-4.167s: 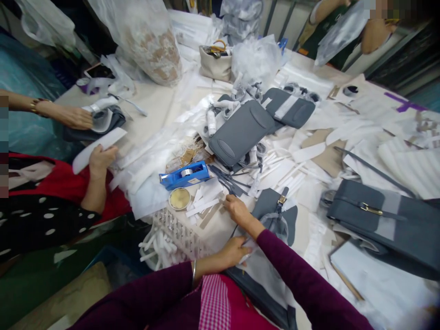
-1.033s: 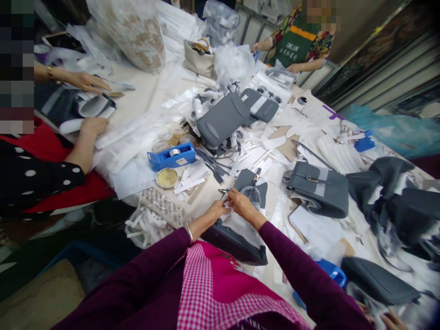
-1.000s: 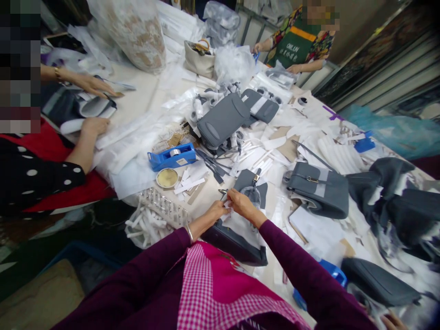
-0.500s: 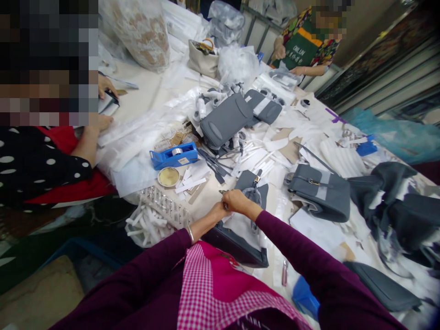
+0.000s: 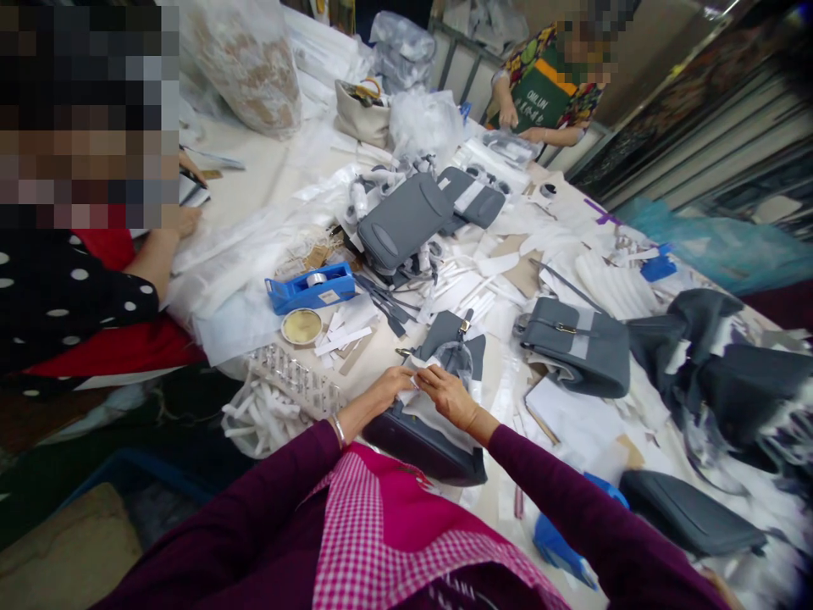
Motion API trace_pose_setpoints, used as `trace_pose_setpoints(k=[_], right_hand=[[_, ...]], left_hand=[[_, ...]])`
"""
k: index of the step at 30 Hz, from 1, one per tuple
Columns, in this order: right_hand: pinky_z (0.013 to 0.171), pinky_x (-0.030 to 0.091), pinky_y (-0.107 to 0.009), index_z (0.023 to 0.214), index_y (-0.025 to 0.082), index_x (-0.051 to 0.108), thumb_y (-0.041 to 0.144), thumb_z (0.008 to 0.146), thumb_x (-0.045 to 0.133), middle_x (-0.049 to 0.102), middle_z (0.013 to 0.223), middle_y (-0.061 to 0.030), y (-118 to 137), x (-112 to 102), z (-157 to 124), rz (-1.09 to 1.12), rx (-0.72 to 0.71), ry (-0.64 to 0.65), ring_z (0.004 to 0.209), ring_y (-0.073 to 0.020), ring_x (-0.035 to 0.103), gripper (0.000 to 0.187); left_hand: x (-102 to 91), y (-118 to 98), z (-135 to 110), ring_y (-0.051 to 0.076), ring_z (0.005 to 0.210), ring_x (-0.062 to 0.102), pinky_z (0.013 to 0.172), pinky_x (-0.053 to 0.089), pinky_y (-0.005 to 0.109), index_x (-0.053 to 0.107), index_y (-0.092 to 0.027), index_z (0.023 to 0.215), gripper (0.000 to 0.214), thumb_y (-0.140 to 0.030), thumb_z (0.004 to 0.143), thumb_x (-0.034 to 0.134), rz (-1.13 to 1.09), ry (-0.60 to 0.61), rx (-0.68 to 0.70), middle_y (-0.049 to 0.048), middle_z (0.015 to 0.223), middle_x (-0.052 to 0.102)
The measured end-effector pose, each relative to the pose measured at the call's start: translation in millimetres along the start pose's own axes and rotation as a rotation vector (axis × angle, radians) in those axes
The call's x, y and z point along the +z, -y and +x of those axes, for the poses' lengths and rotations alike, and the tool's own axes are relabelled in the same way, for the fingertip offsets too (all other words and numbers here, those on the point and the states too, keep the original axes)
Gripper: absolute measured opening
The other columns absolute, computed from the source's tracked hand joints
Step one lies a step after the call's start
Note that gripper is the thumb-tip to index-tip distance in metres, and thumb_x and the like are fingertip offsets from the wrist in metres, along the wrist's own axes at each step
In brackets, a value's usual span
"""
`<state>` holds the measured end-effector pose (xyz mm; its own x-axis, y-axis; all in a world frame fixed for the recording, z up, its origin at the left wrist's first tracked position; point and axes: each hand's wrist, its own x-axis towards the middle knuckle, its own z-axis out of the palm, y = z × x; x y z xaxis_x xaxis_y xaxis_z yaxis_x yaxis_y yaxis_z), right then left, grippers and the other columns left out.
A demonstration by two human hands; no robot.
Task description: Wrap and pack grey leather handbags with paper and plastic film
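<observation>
A dark grey handbag (image 5: pixel 423 447) lies right in front of me, its flap (image 5: pixel 445 329) with a metal clasp folded out away from me. At its mouth shows a pale sheet (image 5: pixel 412 364), paper or lining, I cannot tell which. My left hand (image 5: pixel 392 386) pinches the sheet's left side. Close beside it, my right hand (image 5: pixel 446 393) presses its fingertips together on the same sheet from the right. A small metal-tipped strap end (image 5: pixel 402 352) pokes out just beyond my left fingers. Clear plastic wrap (image 5: pixel 458 360) covers part of the flap area.
To the left are a blue tape dispenser (image 5: pixel 311 288), a round tin (image 5: pixel 301 326) and a bag of white rolls (image 5: pixel 257 417). More grey bags (image 5: pixel 575 343) lie right and beyond (image 5: pixel 406 222). Co-workers' hands are at the left (image 5: pixel 184 222) and far side (image 5: pixel 508 114).
My hands have parted slightly from a tight pinch together. My right fingers have stretched out over the pale sheet, which now rises between the hands. The whole view has shifted a little.
</observation>
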<state>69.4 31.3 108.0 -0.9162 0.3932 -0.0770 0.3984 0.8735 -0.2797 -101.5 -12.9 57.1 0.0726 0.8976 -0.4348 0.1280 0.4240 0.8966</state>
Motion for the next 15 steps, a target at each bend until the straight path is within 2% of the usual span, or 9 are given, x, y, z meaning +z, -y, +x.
trace_pose_setpoints(k=[3,7,10,12,15], right_hand=[[0.093,0.044,-0.042,0.124,0.014,0.054,0.006,0.085,0.046,0.050,0.127,-0.0147,-3,2,-8,0.042,0.013,-0.071,0.106,-0.0258,0.042,0.042],[0.097,0.041,-0.046,0.123,0.022,0.058,-0.005,0.074,0.043,0.046,0.133,-0.0114,0,4,-8,0.096,0.079,-0.176,0.115,-0.0271,0.039,0.058],[0.095,0.041,-0.047,0.125,0.026,0.057,-0.006,0.072,0.040,0.047,0.132,-0.0106,11,1,-25,0.217,0.269,-0.413,0.116,-0.0263,0.042,0.064],[0.095,0.042,-0.043,0.126,0.026,0.056,-0.002,0.078,0.037,0.051,0.124,-0.0102,21,0,-58,0.341,0.481,-0.643,0.113,-0.0229,0.047,0.058],[0.092,0.043,-0.038,0.115,0.023,0.062,0.013,0.085,0.039,0.060,0.111,-0.0082,33,3,-143,0.438,0.886,-0.951,0.105,-0.0201,0.054,0.039]], left_hand=[[-0.1,2,-1,0.013,0.066,0.062,0.061,0.047,0.023,0.061,-0.010,0.095,0.026,-0.014,0.069,0.064,-0.194,0.052,-0.031,0.0032,0.076,0.065],[-1.3,0,1,0.015,0.061,0.060,0.057,0.043,0.024,0.060,-0.012,0.085,0.028,-0.019,0.059,0.066,-0.316,0.055,-0.087,0.0018,0.068,0.064],[-1.0,-8,3,0.016,0.059,0.060,0.057,0.042,0.025,0.059,-0.013,0.083,0.033,-0.020,0.053,0.069,-0.326,0.065,-0.113,0.0016,0.067,0.065],[0.4,-14,3,0.015,0.055,0.059,0.055,0.041,0.025,0.059,-0.012,0.081,0.035,-0.022,0.050,0.071,-0.307,0.095,-0.131,0.0023,0.067,0.066],[2.0,-22,5,0.014,0.049,0.055,0.050,0.039,0.024,0.059,-0.012,0.078,0.036,-0.027,0.048,0.073,-0.263,0.173,-0.158,0.0033,0.066,0.067]])
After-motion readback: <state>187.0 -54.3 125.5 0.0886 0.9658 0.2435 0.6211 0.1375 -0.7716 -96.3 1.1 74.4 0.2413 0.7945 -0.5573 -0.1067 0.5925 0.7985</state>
